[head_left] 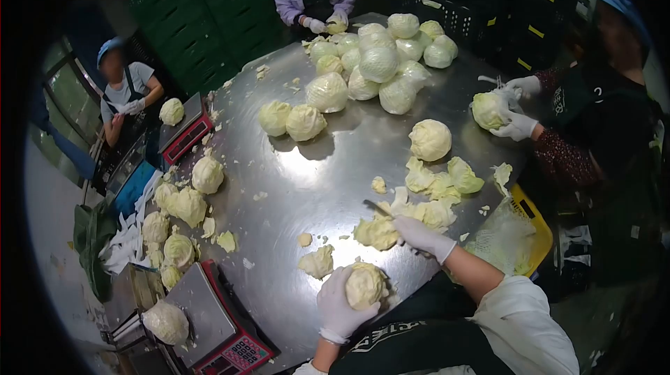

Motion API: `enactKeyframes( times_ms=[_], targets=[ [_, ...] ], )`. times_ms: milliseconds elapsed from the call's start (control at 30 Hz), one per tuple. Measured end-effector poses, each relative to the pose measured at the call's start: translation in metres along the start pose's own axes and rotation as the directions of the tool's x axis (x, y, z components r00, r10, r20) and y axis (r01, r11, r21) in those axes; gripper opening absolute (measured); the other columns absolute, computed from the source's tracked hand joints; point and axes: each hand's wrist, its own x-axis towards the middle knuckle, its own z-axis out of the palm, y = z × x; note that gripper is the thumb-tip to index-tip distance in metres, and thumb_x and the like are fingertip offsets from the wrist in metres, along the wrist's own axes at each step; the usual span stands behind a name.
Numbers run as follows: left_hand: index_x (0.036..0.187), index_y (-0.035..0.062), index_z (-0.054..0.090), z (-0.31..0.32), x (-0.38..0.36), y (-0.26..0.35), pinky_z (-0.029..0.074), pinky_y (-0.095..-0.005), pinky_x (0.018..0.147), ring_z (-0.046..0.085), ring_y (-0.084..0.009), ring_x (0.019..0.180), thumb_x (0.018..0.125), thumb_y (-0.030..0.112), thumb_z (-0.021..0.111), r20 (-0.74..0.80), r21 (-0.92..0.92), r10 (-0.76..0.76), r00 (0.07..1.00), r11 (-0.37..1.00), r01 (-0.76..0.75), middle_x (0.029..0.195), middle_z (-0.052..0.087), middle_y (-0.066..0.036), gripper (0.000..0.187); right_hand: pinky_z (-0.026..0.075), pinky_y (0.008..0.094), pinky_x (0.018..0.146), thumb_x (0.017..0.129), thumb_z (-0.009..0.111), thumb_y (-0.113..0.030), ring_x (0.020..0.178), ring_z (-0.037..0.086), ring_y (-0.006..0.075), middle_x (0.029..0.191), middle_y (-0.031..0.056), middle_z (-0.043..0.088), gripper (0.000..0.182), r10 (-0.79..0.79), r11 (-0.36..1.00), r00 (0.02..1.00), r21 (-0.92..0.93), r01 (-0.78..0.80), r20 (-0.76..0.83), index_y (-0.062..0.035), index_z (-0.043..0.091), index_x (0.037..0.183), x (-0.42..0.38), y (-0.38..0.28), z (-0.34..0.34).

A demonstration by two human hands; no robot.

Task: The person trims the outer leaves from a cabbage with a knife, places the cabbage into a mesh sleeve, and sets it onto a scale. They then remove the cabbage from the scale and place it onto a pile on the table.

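Observation:
In a white glove, my left hand (340, 309) is wrapped round the side of a trimmed cabbage (366, 286) at the table's near edge. My right hand (423, 238), also gloved, grips a knife (377, 207), whose blade points away to the left above loose cabbage leaves (437, 214). The fingers partly hide its handle. Left of these leaves lie a cut cabbage piece (317, 262) and a small stump piece (305, 240). Farther off, a whole cabbage (430, 140) sits behind the leaf pile.
Net-wrapped cabbages (378, 64) are heaped at the far side of the metal table (279, 193). Scales (230, 333) and more cabbages line the left. A yellow crate (534, 228) stands at right. Three co-workers surround the table; the right one's gloved hands hold a cabbage (488, 110).

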Motion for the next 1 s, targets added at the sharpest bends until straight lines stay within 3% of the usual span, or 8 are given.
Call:
enactKeyframes(
  times_ms=[67,200,300,433,600,767,900,1000],
  targets=[
    [0.138,0.0038,0.051,-0.011,-0.026,-0.024,0.041,-0.0472,0.109,0.057,-0.0370,0.123,0.059,0.040,0.091,0.080,-0.285,-0.065,0.995,0.955,0.085,0.133,0.057,-0.020,0.096,0.049,0.0341,0.058,0.105,0.041,-0.034,0.061,0.059,0.0178,0.075,0.0061,0.059,0.034,0.199,0.967,0.976,0.178,-0.181,-0.090,-0.0069,0.057,0.118,-0.029,-0.009,-0.025],
    [0.142,-0.0012,0.043,-0.034,-0.066,-0.042,0.044,-0.0454,0.110,0.054,-0.0396,0.127,0.059,0.032,0.096,0.239,-0.402,-0.243,0.940,0.857,0.324,0.137,0.053,-0.024,0.104,0.053,0.0519,0.080,0.098,0.057,-0.037,0.093,0.068,0.0465,0.103,0.0295,0.070,0.063,-0.073,0.759,0.902,-0.611,-0.226,-0.425,-0.0102,0.038,0.152,-0.062,-0.024,-0.056],
    [0.142,-0.0013,0.044,-0.029,-0.062,-0.026,0.044,-0.0450,0.109,0.054,-0.0396,0.127,0.060,0.035,0.096,0.147,-0.229,-0.160,0.976,0.955,0.191,0.137,0.053,-0.024,0.104,0.054,0.0496,0.080,0.093,0.065,-0.041,0.094,0.069,0.0438,0.102,0.0277,0.070,0.080,-0.044,0.758,0.931,-0.619,-0.206,-0.363,-0.0075,0.029,0.157,-0.094,-0.073,-0.032],
    [0.141,-0.0006,0.046,-0.027,-0.055,-0.031,0.043,-0.0461,0.110,0.053,-0.0397,0.128,0.062,0.035,0.094,0.167,-0.312,-0.144,0.975,0.931,0.191,0.135,0.055,-0.024,0.099,0.055,0.0437,0.086,0.082,0.076,-0.045,0.097,0.069,0.0374,0.108,0.0195,0.070,0.084,-0.329,0.846,0.907,-0.344,0.406,0.263,-0.0110,0.042,0.152,-0.116,-0.093,0.030],
    [0.142,0.0001,0.046,-0.032,-0.051,-0.030,0.042,-0.0458,0.111,0.054,-0.0397,0.128,0.062,0.033,0.094,0.237,-0.283,-0.118,0.964,0.941,0.185,0.136,0.055,-0.023,0.100,0.056,0.0421,0.085,0.083,0.073,-0.039,0.098,0.069,0.0352,0.112,0.0129,0.069,0.052,-0.601,0.644,0.645,-0.192,0.741,0.473,-0.0116,0.064,0.127,-0.095,-0.081,0.070],
    [0.146,0.0006,0.043,-0.025,-0.062,-0.051,0.041,-0.0447,0.113,0.053,-0.0357,0.131,0.064,0.031,0.093,0.189,-0.245,0.008,0.982,0.969,0.040,0.136,0.056,-0.021,0.101,0.055,0.0472,0.077,0.085,0.064,-0.019,0.087,0.068,0.0368,0.099,0.0112,0.070,0.020,-0.526,0.625,0.837,-0.597,0.503,0.154,-0.0086,0.068,0.101,-0.037,-0.022,0.047],
    [0.149,0.0012,0.040,-0.024,-0.064,-0.059,0.042,-0.0442,0.114,0.051,-0.0274,0.134,0.074,0.036,0.089,0.168,-0.700,-0.198,0.966,0.666,0.258,0.143,0.053,-0.016,0.096,0.055,0.0442,0.077,0.086,0.064,-0.015,0.087,0.069,0.0356,0.096,0.0153,0.071,0.024,-0.463,0.773,0.865,-0.567,0.286,-0.194,-0.0063,0.068,0.108,-0.034,-0.009,0.003],
    [0.155,0.0045,0.029,-0.009,-0.061,-0.052,0.041,-0.0515,0.116,0.046,-0.0356,0.140,0.091,0.041,0.073,0.500,-0.850,-0.384,0.776,-0.390,0.354,0.151,0.045,-0.019,0.086,0.055,0.0410,0.082,0.086,0.069,-0.015,0.092,0.071,0.0315,0.102,0.0161,0.072,0.033,-0.394,0.895,0.891,-0.315,0.315,-0.228,-0.0037,0.068,0.116,-0.063,-0.036,0.013]
  ],
)
